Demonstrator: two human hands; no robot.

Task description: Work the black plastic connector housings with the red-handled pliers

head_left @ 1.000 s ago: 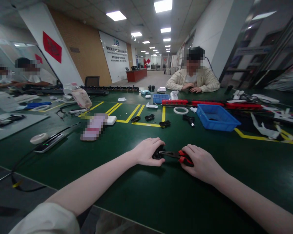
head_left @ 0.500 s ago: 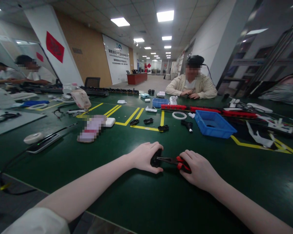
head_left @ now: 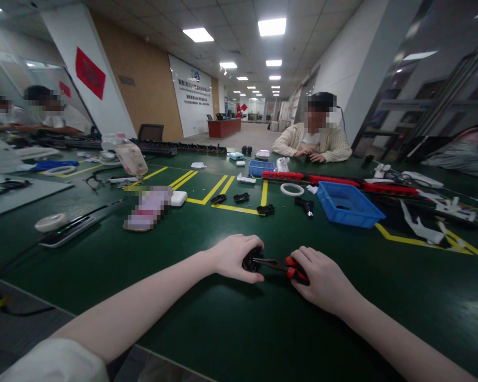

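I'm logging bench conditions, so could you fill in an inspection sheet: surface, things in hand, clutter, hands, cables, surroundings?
Surface: green table with yellow tape.
Things in hand: black part; red-handled pliers, tips at that part.
Clutter: three small black pieces, blue tray, white ring, bottle.
Hands: left hand holds the black part; right hand grips the pliers.
Cables: black cable hangs over the table's edge, at left.
Surroundings: person across the table; others at far left.

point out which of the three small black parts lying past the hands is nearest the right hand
The rightmost part, at the yellow tape's corner; the middle part and leftmost part lie farther from the right hand.
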